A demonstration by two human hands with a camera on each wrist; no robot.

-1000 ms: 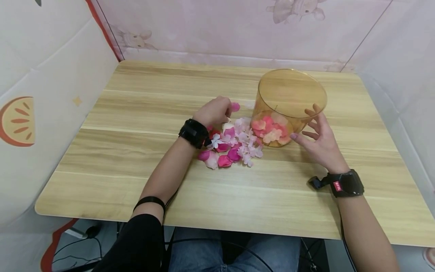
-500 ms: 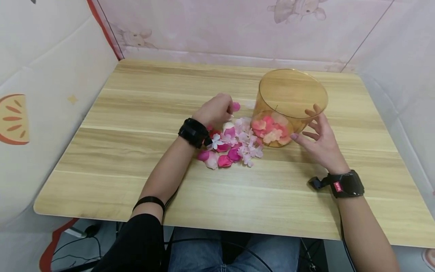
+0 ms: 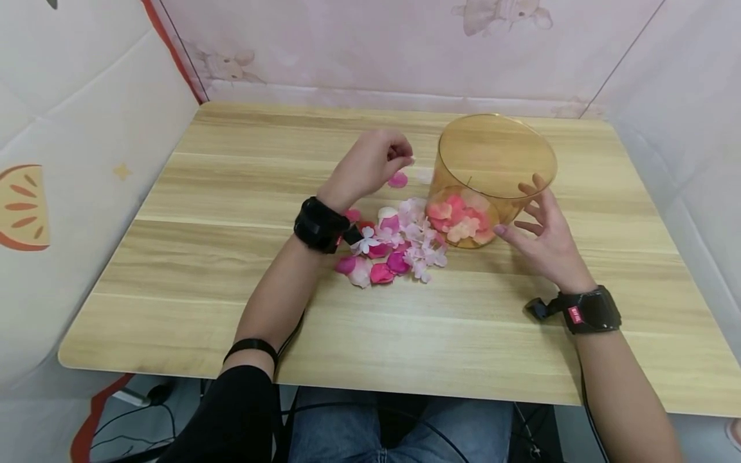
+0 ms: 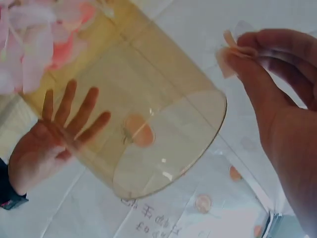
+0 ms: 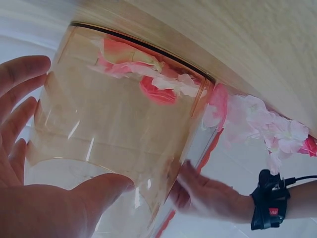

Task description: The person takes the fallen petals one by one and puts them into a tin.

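From the head view, your left hand [image 3: 370, 164] is raised above the table [image 3: 243, 167], fingertips pinched together on a small pale petal [image 3: 410, 161]. The tub [image 3: 492, 173] stands upright just to the right of that hand, mouth open upward, so the petal lies to the left of the rim and about level with it. Your right hand [image 3: 544, 241] rests against the tub's near right wall with fingers spread and straight, steadying it rather than gripping it. A heap of petals [image 3: 393, 247] lies on the table between your forearms, touching the tub's base on its left. One pink petal [image 3: 397, 180] sits apart, below your left hand. The table is bare behind and to the left of the tub, and the booth wall is well apart.

From the left wrist, thumb and fingers [image 4: 277, 64] pinch the petal [image 4: 233, 54] beside and just beyond the tub's rim [image 4: 198, 144]. Your right hand [image 4: 54, 134] shows through the amber wall, fingers fanned.

From the right wrist, your palm and thumb [image 5: 94, 193] press flat on the tub wall [image 5: 119, 124]. Petals [image 5: 148, 79] lie on the tub's floor. Your left hand [image 5: 213, 198] appears blurred past the far side, so its pinch cannot be judged there.
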